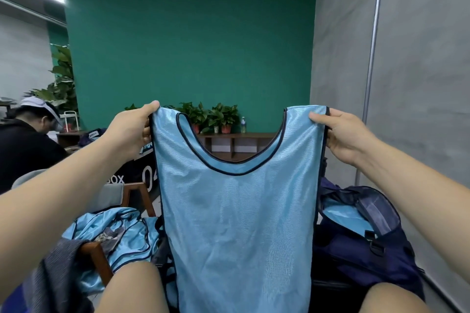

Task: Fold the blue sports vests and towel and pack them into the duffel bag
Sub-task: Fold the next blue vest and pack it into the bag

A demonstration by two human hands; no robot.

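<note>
Far left, well outside the left fingers: seated person in a dark top and white cap (24, 145).
Low left, below the left forearm: grey textured cloth (50, 277), likely the towel, draped next to a wooden chair frame (95, 259). Crumpled pile of shiny light-blue sports vests with dark trim (119, 234) lies on that chair, well below the left fingers.
Left hand (132, 132): thumb on top and curled fingers behind, pinching the left shoulder strap of the held vest.
Between both sets of fingers: light-blue mesh sports vest with navy piping (236, 211), held up flat and unfolded. The neckline is open at the top and the body hangs straight down between the knees.
Past the neckline, beyond the fingertips: small potted green plants (218, 115) on a brown wooden shelf (236, 146), against a green wall (190, 33).
Right hand (343, 137): thumb on the near face and fingers wrapped behind, pinching the right strap.
Below the right fingers: navy fabric duffel bag (368, 259), open. Folded light-blue vest (340, 218) is visible inside. The bag sits just beside the hanging vest's right edge.
</note>
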